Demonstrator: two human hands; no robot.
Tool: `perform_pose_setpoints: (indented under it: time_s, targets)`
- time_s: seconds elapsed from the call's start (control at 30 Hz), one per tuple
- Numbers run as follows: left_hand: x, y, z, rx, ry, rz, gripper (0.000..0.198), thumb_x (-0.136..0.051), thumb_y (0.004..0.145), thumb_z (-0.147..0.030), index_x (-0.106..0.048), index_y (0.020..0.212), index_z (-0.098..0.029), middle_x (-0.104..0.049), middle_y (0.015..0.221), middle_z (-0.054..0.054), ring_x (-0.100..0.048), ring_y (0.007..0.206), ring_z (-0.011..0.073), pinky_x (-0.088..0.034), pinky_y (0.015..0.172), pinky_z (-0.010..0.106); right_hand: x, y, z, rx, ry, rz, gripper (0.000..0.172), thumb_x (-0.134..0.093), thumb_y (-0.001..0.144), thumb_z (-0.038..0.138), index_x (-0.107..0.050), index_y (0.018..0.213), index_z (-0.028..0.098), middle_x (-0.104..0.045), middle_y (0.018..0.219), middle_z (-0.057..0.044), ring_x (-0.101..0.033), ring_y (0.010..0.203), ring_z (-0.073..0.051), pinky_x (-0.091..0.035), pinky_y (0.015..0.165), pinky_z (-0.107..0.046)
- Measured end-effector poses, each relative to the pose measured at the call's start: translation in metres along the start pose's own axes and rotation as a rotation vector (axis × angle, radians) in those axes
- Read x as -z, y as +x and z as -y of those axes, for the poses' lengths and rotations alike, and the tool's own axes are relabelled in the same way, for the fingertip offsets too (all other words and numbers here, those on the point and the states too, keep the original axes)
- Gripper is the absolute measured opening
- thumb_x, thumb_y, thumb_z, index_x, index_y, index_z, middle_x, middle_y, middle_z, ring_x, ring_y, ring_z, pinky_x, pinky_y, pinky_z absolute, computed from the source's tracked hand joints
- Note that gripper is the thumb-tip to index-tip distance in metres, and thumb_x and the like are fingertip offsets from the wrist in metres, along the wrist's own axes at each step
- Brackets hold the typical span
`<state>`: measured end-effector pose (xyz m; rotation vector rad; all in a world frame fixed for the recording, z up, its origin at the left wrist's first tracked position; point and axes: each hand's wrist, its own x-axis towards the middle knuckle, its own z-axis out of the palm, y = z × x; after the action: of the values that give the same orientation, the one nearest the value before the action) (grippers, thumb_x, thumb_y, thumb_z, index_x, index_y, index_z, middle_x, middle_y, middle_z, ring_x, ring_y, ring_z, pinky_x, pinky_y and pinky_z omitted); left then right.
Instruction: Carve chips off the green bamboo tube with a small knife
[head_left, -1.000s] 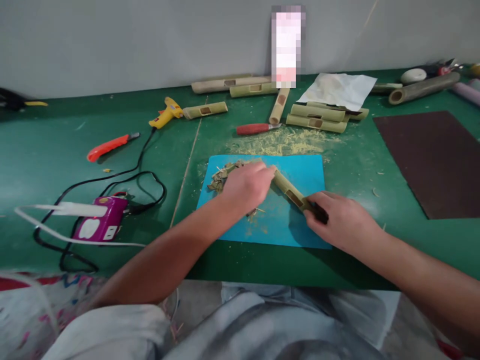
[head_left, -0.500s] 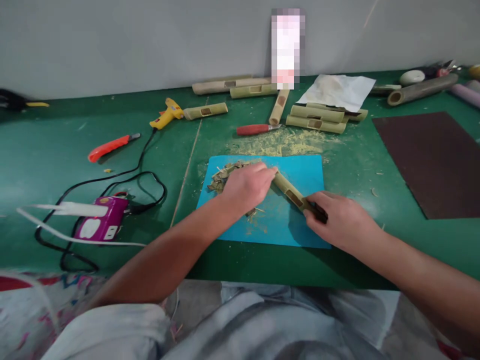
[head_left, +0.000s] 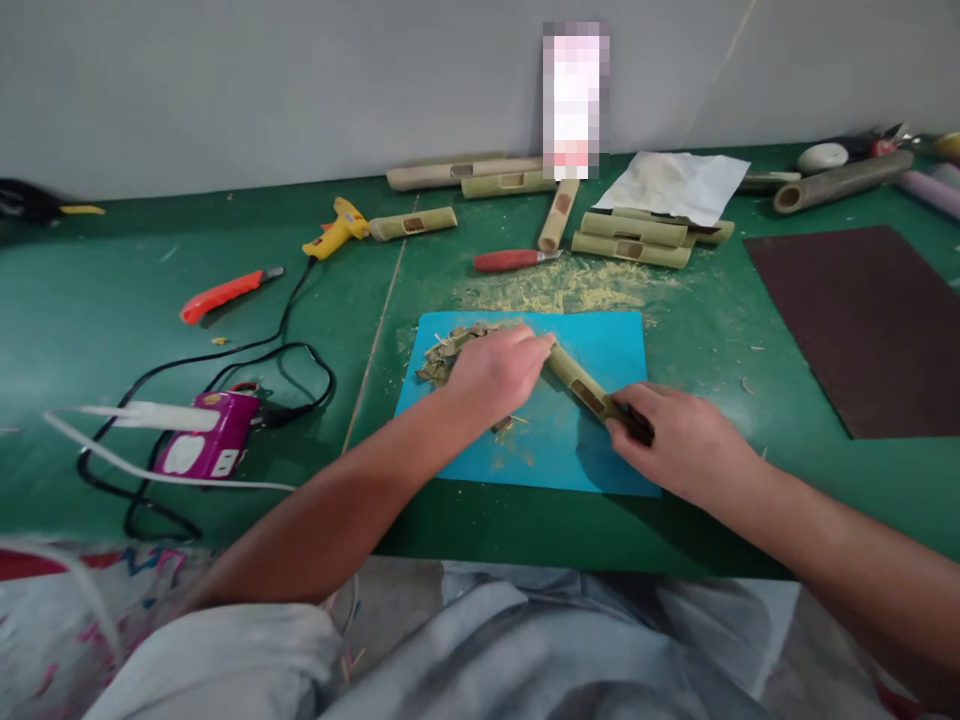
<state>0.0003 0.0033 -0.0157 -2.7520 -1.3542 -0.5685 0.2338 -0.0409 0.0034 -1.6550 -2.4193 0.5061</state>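
Over a blue sheet [head_left: 622, 345], a bamboo tube [head_left: 583, 381] with a rectangular opening cut in its side lies slantwise between my hands. My left hand [head_left: 501, 368] is closed at its upper left end, fingertips pressed together there. Around its lower right end my right hand [head_left: 671, 430] is wrapped, hiding part of that end. Crumbled dry leaf bits [head_left: 446, 352] are heaped on the sheet behind my left hand, and fine scraps are scattered nearer the front.
Behind the sheet are a red-handled carving knife [head_left: 514, 260], shavings [head_left: 570, 290] and several cut bamboo tubes [head_left: 637, 248]. To the left lie a yellow glue gun [head_left: 335, 232], an orange utility knife [head_left: 225, 297] and a purple power strip [head_left: 217, 435] with cords. A dark brown sheet [head_left: 862, 330] lies right.
The view has shifted very slightly. Both hands and the bamboo tube keep practically the same position and hold.
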Motion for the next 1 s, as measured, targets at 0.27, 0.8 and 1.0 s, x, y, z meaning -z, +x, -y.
perform_pose_setpoints:
  time_s: [0.27, 0.8, 1.0]
  targets:
    - [0.0027, 0.0001, -0.0016, 0.011, -0.003, -0.001, 0.038, -0.035, 0.105, -0.027, -0.07, 0.108, -0.012, -0.064, 0.079, 0.007, -0.06, 0.07, 0.017, -0.043, 0.06, 0.026, -0.0015, -0.0005, -0.0011, 0.002, 0.017, -0.008, 0.019, -0.051, 0.087, 0.032, -0.066, 0.089, 0.021, -0.07, 0.083, -0.005, -0.06, 0.064, -0.016, -0.037, 0.056, -0.03]
    - [0.0001, -0.0003, 0.0031, -0.011, 0.018, -0.004, 0.039, -0.033, 0.105, -0.028, -0.069, 0.111, -0.014, -0.065, 0.08, 0.007, -0.06, 0.07, 0.0166, -0.046, 0.06, 0.026, -0.0019, -0.0001, -0.0007, 0.004, 0.009, -0.018, 0.017, -0.052, 0.087, 0.032, -0.065, 0.088, 0.022, -0.07, 0.082, -0.004, -0.061, 0.064, -0.017, -0.037, 0.056, -0.03]
    - [-0.0003, -0.0013, 0.0011, -0.041, -0.021, 0.01, 0.037, -0.034, 0.105, -0.027, -0.069, 0.114, -0.015, -0.066, 0.083, 0.006, -0.062, 0.072, 0.0155, -0.046, 0.062, 0.024, 0.0009, 0.0009, 0.0007, 0.0, 0.01, -0.002, 0.017, -0.051, 0.087, 0.032, -0.065, 0.087, 0.021, -0.07, 0.083, -0.005, -0.061, 0.064, -0.017, -0.037, 0.056, -0.03]
